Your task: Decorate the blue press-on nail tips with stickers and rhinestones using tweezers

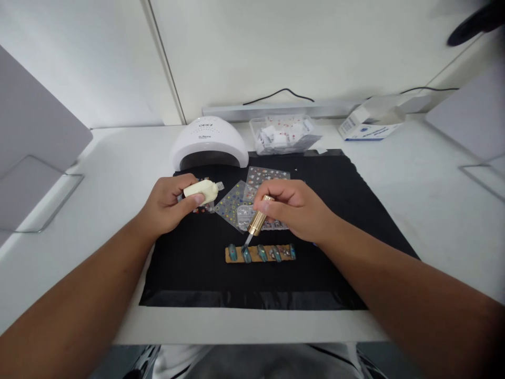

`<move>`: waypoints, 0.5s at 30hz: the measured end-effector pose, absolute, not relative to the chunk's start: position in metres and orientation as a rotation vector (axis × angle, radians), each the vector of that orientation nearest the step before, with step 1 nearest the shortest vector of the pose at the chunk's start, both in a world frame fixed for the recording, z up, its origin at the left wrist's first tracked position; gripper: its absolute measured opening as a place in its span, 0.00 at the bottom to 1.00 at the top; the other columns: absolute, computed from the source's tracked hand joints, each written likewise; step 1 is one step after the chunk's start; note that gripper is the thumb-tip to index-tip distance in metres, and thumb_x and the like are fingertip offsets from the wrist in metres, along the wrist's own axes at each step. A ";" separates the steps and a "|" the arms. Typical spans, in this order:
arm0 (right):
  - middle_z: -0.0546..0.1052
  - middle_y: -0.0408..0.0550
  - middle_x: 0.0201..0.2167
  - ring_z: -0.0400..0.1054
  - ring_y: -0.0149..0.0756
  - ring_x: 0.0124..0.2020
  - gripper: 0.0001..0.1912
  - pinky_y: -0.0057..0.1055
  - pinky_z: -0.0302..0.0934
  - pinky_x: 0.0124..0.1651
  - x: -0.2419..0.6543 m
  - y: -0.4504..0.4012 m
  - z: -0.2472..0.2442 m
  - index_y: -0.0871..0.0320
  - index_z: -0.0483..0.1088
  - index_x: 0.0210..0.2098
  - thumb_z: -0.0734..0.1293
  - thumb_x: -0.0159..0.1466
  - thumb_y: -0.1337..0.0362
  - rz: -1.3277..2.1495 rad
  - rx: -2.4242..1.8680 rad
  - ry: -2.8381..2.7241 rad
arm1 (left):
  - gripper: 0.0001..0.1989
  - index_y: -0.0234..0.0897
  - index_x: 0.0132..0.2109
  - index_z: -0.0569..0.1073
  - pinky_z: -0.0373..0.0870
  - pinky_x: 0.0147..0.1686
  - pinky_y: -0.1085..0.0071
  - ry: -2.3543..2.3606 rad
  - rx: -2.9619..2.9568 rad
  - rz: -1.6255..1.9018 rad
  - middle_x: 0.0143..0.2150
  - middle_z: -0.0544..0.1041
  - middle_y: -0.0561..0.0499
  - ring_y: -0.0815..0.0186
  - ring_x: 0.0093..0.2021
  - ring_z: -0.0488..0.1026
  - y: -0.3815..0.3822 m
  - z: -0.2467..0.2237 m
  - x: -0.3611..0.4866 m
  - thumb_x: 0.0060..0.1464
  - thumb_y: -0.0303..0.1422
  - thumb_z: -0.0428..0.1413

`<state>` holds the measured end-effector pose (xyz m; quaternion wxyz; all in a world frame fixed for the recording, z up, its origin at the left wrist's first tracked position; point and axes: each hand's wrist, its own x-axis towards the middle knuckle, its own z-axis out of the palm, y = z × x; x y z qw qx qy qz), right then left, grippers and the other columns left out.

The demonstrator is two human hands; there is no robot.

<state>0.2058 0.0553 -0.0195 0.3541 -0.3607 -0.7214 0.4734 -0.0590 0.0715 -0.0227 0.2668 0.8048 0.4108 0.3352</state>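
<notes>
My left hand point(169, 202) is closed around a cream-coloured nail polish bottle point(202, 192), tilted with its uncapped neck pointing right. Between the thumb and fingers of my right hand point(295, 205) is the gold cap of a nail polish brush point(258, 218). Its bristle tip points down and left, at the second nail from the left; whether it touches cannot be made out. Several teal, shiny press-on nails point(246, 255) sit in a row on a tan strip point(254, 258). Small decorations show on some of the nails toward the right.
Sticker sheets point(231, 205) and a clear case of small gems point(244, 215) lie on a black mat point(189, 268). Behind stand a white nail lamp point(211, 138), a clear plastic tub of packets point(282, 134) and an opened white box point(371, 123). Wire-legged panels flank the table.
</notes>
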 end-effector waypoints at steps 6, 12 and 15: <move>0.67 0.40 0.20 0.59 0.26 0.23 0.10 0.26 0.53 0.28 0.206 0.057 -0.017 0.60 0.69 0.25 0.64 0.60 0.62 1.057 -0.956 -2.006 | 0.13 0.34 0.29 0.71 0.60 0.25 0.73 1.107 2.173 0.902 0.24 0.71 0.53 0.70 0.24 0.65 0.073 -0.024 -0.060 0.58 0.38 0.54; 0.66 0.39 0.19 0.59 0.27 0.20 0.10 0.26 0.53 0.25 0.210 0.061 -0.022 0.59 0.69 0.26 0.65 0.60 0.59 1.141 -1.001 -1.847 | 0.12 0.35 0.31 0.71 0.60 0.25 0.73 1.115 2.154 0.905 0.25 0.71 0.54 0.70 0.25 0.65 0.072 -0.026 -0.061 0.58 0.39 0.54; 0.68 0.40 0.20 0.60 0.27 0.21 0.10 0.26 0.54 0.26 0.207 0.055 -0.018 0.59 0.69 0.26 0.64 0.60 0.60 1.187 -0.921 -1.856 | 0.13 0.35 0.30 0.71 0.60 0.25 0.73 1.126 2.146 0.891 0.25 0.72 0.53 0.69 0.25 0.67 0.071 -0.024 -0.060 0.58 0.40 0.54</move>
